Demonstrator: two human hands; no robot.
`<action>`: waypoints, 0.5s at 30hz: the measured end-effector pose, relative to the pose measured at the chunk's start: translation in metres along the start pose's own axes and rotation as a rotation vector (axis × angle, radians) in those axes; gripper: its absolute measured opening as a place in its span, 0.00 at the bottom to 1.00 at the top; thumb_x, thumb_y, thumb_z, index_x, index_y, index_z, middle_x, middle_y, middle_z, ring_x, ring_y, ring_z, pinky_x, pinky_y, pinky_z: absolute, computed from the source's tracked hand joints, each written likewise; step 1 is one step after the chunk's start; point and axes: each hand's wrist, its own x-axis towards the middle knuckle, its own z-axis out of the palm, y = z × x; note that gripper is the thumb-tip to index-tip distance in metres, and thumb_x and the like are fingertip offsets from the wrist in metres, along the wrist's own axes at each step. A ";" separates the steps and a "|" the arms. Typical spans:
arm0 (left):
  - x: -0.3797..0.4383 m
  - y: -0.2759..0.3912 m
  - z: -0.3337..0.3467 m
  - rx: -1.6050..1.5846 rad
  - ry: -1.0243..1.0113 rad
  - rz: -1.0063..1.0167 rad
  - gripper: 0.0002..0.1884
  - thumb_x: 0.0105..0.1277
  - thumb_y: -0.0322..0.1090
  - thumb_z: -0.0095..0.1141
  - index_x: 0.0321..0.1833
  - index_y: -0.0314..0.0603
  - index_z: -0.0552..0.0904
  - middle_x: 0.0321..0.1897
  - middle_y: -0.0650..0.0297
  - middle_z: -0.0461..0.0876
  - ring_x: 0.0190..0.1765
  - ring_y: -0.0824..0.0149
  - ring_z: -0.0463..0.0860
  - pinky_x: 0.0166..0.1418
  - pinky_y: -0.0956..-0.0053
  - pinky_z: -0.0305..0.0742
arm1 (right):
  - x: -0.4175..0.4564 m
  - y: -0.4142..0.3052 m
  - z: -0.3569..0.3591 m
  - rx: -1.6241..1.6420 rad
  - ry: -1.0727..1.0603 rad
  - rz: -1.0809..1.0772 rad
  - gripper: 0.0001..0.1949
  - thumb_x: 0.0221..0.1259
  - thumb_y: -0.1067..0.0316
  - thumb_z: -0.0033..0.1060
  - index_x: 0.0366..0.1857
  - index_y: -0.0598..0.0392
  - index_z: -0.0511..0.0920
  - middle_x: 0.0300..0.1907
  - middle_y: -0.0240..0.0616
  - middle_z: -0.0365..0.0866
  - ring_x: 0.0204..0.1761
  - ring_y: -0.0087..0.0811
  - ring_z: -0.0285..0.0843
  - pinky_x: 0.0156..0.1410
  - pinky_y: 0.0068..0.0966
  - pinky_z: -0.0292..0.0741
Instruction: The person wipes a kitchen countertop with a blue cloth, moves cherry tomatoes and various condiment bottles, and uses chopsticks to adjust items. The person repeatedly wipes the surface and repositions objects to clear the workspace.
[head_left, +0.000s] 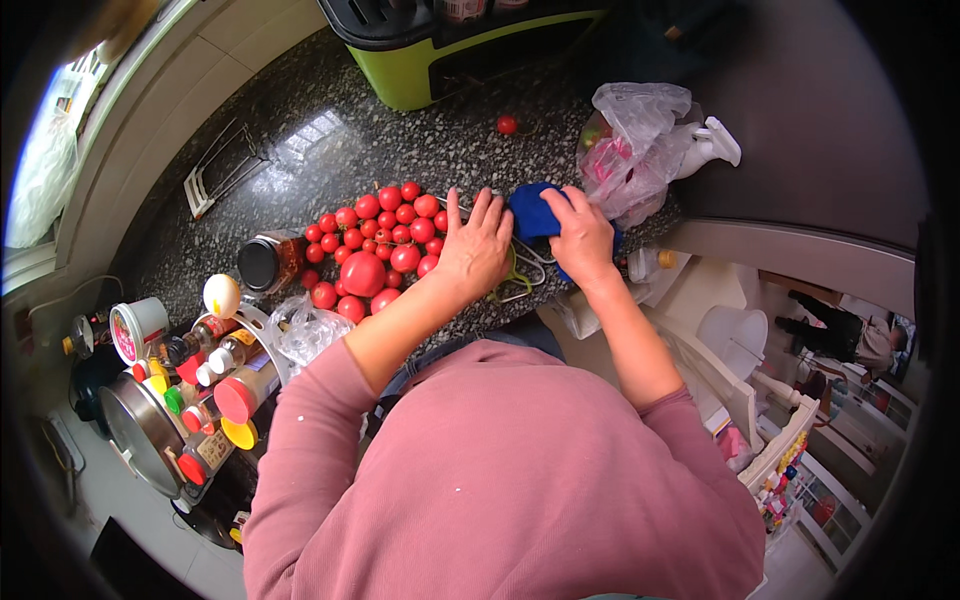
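Note:
Many red tomatoes (363, 274), mostly small with one larger, lie in a cluster on the speckled dark stone countertop (315, 180). My left hand (480, 247) rests with its fingers spread at the right side of the cluster, partly over wire hangers (534, 262); whether it holds anything beneath cannot be seen. Just right of it, my right hand (585, 236) grips a blue cloth (534, 212), part of which hangs near the counter's front edge. A lone tomato (507, 124) sits farther back. A jar with a black lid (259, 264) stands left of the cluster.
Clear plastic bags (637, 142) and a white spray bottle (709, 146) are at the right. A green and black container (397, 71) stands at the back. Condiment bottles (240, 394), an egg (222, 295) and a metal pot (146, 427) are at the left. A person (855, 334) is far off right.

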 end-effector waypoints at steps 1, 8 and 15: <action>0.006 -0.003 0.000 -0.018 -0.036 -0.014 0.27 0.54 0.46 0.61 0.54 0.37 0.77 0.60 0.53 0.71 0.69 0.52 0.63 0.72 0.30 0.45 | -0.002 -0.002 -0.003 0.050 0.053 0.038 0.33 0.39 0.78 0.66 0.58 0.41 0.74 0.56 0.43 0.74 0.51 0.51 0.76 0.54 0.42 0.77; 0.006 -0.020 -0.001 -0.067 -0.176 0.086 0.22 0.56 0.53 0.61 0.47 0.46 0.82 0.51 0.53 0.74 0.66 0.50 0.66 0.69 0.31 0.52 | -0.016 -0.008 -0.005 0.075 0.025 0.188 0.36 0.47 0.73 0.64 0.67 0.43 0.65 0.64 0.48 0.66 0.61 0.56 0.65 0.62 0.49 0.70; 0.014 -0.003 -0.002 -0.051 -0.176 0.131 0.33 0.55 0.59 0.62 0.57 0.43 0.77 0.51 0.55 0.74 0.62 0.52 0.69 0.71 0.30 0.47 | -0.015 -0.007 0.002 0.034 -0.104 0.193 0.36 0.51 0.75 0.58 0.68 0.36 0.65 0.67 0.47 0.62 0.57 0.58 0.68 0.57 0.52 0.72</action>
